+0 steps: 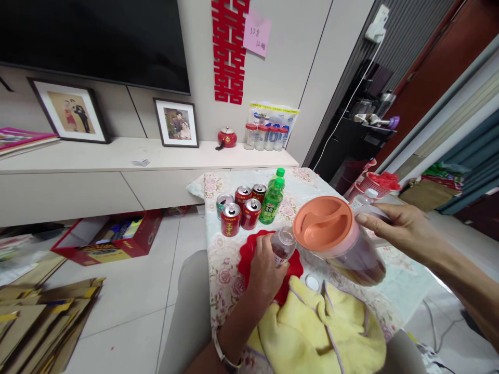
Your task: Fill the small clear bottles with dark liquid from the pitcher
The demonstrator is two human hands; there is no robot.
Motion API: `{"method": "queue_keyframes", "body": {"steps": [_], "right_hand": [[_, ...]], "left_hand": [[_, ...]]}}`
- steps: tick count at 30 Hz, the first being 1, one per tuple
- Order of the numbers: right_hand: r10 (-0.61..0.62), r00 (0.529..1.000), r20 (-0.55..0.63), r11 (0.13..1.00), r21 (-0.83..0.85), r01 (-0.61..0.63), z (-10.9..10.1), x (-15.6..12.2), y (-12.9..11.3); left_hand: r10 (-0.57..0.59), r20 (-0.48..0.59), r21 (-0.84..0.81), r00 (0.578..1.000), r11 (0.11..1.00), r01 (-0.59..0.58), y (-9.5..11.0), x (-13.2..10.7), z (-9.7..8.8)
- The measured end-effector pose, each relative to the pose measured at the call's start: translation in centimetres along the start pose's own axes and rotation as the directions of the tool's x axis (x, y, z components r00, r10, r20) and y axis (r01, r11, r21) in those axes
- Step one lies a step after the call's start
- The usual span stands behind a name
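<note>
My left hand (pixel 267 272) is wrapped round a clear plastic bottle (pixel 284 241) with an open mouth, over a red scalloped tray (pixel 249 246). In my right hand (pixel 397 228) is the handle of a clear pitcher (pixel 356 257) with an orange lid (pixel 325 223). The pitcher is tilted, its lid side close to the bottle's mouth, and brown liquid lies in its lower part. Whether liquid is flowing cannot be made out. A white cap (pixel 312 282) lies on the tablecloth, beside a yellow towel (pixel 323 327) in front of me.
Several drink cans (pixel 231 219) and two green-capped bottles (pixel 272 202) stand on the table's far left part. Another bottle with a white cap (pixel 370 195) is behind the pitcher. Beyond the table runs a white cabinet (pixel 175 158) with glass jars (pixel 268 137). Flattened cardboard (pixel 50 322) lies on the floor.
</note>
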State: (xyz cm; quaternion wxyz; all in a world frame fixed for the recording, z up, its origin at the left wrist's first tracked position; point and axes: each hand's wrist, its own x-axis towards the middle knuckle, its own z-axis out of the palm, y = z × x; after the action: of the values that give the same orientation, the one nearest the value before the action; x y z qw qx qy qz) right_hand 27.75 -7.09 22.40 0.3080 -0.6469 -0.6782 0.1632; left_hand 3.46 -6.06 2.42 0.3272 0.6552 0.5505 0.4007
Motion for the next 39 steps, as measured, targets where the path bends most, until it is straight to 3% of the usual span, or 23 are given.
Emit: {"method": "queue_keyframes", "body": {"steps": [39], "right_hand": [[0.009, 1.000, 0.009, 0.999, -0.049, -0.008, 0.05, 0.25, 0.15]], "left_hand": [[0.000, 0.003, 0.021, 1.000, 1.000, 0.000, 0.05, 0.06, -0.05]]}}
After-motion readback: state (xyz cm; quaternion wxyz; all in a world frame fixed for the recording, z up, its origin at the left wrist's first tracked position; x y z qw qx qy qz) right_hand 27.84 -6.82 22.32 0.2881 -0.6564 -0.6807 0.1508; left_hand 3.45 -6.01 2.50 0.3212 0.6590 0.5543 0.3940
